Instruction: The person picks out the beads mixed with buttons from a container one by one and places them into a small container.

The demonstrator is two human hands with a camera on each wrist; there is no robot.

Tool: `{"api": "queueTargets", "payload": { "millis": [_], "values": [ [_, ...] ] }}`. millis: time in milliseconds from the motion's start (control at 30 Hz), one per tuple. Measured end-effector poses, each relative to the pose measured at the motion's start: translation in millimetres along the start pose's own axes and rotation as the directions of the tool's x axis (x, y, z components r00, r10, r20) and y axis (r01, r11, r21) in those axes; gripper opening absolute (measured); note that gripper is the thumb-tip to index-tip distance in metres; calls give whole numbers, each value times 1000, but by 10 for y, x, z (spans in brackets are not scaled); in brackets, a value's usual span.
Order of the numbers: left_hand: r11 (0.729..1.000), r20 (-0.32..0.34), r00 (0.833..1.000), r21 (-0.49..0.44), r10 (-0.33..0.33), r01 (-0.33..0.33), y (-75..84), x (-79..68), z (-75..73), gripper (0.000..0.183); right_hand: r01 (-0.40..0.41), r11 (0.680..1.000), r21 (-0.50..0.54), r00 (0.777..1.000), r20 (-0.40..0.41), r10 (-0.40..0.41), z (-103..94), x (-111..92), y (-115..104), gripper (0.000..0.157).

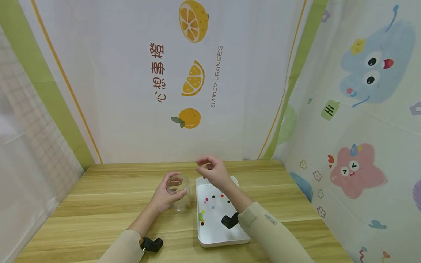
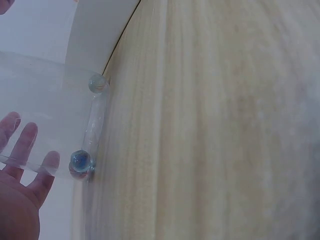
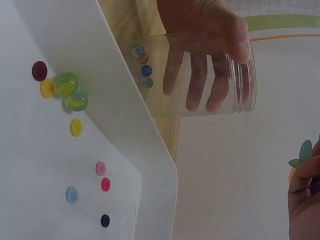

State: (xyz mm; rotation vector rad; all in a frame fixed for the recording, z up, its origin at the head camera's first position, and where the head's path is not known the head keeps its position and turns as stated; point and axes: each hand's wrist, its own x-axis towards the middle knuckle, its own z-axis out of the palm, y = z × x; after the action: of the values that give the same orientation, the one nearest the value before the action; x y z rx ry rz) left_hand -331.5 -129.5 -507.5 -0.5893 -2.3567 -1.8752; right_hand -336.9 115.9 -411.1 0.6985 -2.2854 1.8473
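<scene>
My left hand grips a clear jar round its side, just left of the white tray. Its open mouth faces up, and several glass marbles lie at its bottom; one blue marble shows in the left wrist view. Over the tray's far end, my right hand pinches a small yellow-green marble between thumb and fingertip. Two yellow-green marbles lie in the tray among several coloured buttons, including a yellow button and a light blue button.
The wooden table carries the jar and tray. A white curtain with printed oranges hangs behind the table's far edge. Another printed curtain runs along the right. Black wrist cameras sit on both forearms.
</scene>
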Motion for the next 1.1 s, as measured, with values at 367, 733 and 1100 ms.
{"api": "queueTargets", "payload": {
  "millis": [367,733,1100],
  "values": [
    [1000,1,1000,-2,-5,5,13,-6,-15,75,-19,1000,-17,999,34,20,129,4,10,24],
    [1000,7,1000,-6,0,0,19,-10,-14,76,-9,1000,-30,998,58,11,245,-5,87,23],
    [1000,6,1000,-20,-1,1,15,-6,-14,72,16,997,-73,996,91,-10,401,19,149,22]
  ]
}}
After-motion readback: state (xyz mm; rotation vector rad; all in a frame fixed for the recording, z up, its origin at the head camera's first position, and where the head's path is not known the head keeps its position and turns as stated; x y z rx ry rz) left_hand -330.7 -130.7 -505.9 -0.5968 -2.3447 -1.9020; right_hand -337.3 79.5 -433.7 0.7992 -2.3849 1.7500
